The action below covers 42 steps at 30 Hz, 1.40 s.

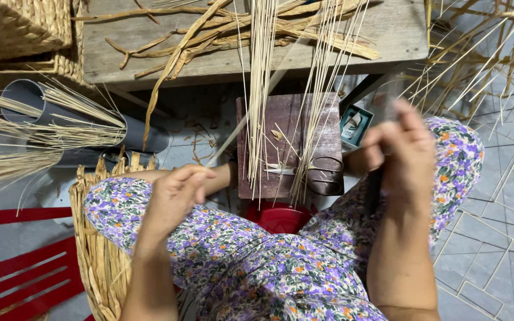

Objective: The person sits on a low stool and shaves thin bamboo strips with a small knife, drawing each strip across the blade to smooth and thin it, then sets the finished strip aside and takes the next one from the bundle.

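My left hand (pixel 176 193) pinches the lower end of a long thin pale strip (pixel 233 137) that slants up and to the right. Blurred by motion, my right hand (pixel 401 151) is closed around a dark-handled tool (pixel 373 187) whose upper end is too smeared to make out. Both hands hover above my knees in floral purple trousers (pixel 257 255). Between them stands a bundle of thin straw-coloured reeds (pixel 263 89) over a small dark wooden board (pixel 287 128), on which a pair of scissors (pixel 323 173) lies.
A wooden bench (pixel 388 30) at the top carries dried plant strips (pixel 221 30). Woven baskets (pixel 19 30) sit top left above a grey pipe (pixel 31 95). A half-woven basket (pixel 99 255) leans by my left leg, beside red plastic slats (pixel 19 267). A small teal box (pixel 356 125) lies on the tiled floor.
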Available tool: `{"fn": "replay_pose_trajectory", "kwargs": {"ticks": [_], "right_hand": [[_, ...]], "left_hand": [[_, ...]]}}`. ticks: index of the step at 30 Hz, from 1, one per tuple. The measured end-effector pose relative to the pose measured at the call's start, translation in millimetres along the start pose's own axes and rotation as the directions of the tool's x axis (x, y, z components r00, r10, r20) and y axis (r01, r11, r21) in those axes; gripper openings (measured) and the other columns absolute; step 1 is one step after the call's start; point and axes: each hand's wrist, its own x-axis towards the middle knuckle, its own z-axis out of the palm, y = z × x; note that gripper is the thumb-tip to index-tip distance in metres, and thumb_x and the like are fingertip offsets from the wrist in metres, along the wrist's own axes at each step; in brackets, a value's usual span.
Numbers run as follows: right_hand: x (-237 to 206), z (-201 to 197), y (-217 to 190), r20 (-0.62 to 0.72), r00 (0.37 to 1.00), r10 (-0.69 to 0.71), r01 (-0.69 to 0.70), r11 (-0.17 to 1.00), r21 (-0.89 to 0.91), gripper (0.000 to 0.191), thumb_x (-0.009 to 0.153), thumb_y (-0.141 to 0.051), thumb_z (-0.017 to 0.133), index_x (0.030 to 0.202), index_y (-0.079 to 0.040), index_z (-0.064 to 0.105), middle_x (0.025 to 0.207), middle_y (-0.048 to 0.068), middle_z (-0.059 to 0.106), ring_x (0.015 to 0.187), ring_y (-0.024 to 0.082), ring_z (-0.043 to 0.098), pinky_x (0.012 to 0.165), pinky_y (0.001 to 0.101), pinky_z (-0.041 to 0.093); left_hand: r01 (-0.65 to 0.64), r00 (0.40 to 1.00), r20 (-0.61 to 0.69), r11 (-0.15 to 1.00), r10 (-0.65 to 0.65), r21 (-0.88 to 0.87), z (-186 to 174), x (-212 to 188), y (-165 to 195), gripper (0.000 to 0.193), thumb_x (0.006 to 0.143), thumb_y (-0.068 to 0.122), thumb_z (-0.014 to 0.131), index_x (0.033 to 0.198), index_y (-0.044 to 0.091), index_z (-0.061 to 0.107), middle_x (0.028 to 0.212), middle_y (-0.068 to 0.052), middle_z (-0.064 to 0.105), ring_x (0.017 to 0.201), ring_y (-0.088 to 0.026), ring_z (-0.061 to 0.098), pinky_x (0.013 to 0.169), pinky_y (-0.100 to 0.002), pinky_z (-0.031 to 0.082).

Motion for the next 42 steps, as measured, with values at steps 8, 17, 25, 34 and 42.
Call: {"fn": "replay_pose_trajectory", "kwargs": {"ticks": [8,17,25,34,42], "right_hand": [[-27.9,70.2,56.0,0.444,0.800,0.404,-0.288,0.907,-0.307,0.043,0.102,-0.006,0.057,0.144,-0.010,0.055,0.079,0.005,0.068,0.055,0.005,0.054,0.047,0.0195,0.042],[-6.7,20.7,32.5,0.130,0.970,0.205,-0.203,0.979,-0.030,0.032,0.101,-0.006,0.060,0.133,-0.003,0.060,0.081,0.009,0.070,0.055,0.009,0.056,0.047,0.0221,0.045],[1.2,-9.9,-0.4,0.008,0.998,-0.054,0.054,0.996,0.068,0.026,0.109,-0.004,0.063,0.134,0.001,0.060,0.086,0.012,0.069,0.057,0.013,0.056,0.050,0.0225,0.043],[16.0,-36.0,-26.2,-0.166,0.955,-0.248,0.274,0.948,0.162,0.027,0.116,-0.004,0.063,0.142,0.000,0.058,0.087,0.010,0.066,0.059,0.011,0.054,0.047,0.0218,0.038],[17.1,-6.8,4.0,-0.107,0.991,-0.076,0.092,0.985,0.148,0.034,0.105,-0.010,0.063,0.138,-0.002,0.059,0.086,0.007,0.068,0.058,0.011,0.055,0.050,0.0221,0.043]], "left_hand": [[-0.100,0.991,0.097,0.989,0.089,0.114,80.8,14.8,18.0,0.021,0.103,0.020,0.058,0.106,0.010,0.076,0.060,0.005,0.058,0.056,-0.003,0.055,0.050,-0.021,0.043],[-0.067,0.982,0.179,0.995,0.053,0.071,47.5,0.8,22.0,0.023,0.104,0.021,0.058,0.106,0.007,0.077,0.061,0.004,0.059,0.057,-0.003,0.055,0.051,-0.021,0.045],[-0.019,0.939,0.343,0.996,-0.012,0.087,19.8,-13.7,22.0,0.027,0.102,0.018,0.054,0.115,0.008,0.074,0.072,0.001,0.070,0.051,-0.002,0.058,0.046,-0.019,0.050],[0.013,0.999,0.045,0.949,0.001,-0.314,31.4,26.1,14.4,0.028,0.104,0.014,0.050,0.124,0.004,0.067,0.077,-0.003,0.069,0.046,-0.003,0.048,0.041,-0.018,0.039],[-0.218,0.970,-0.154,0.953,0.188,-0.211,142.7,150.6,12.8,0.030,0.106,0.013,0.051,0.130,0.005,0.067,0.091,-0.005,0.073,0.056,-0.003,0.053,0.048,-0.019,0.045]]}}
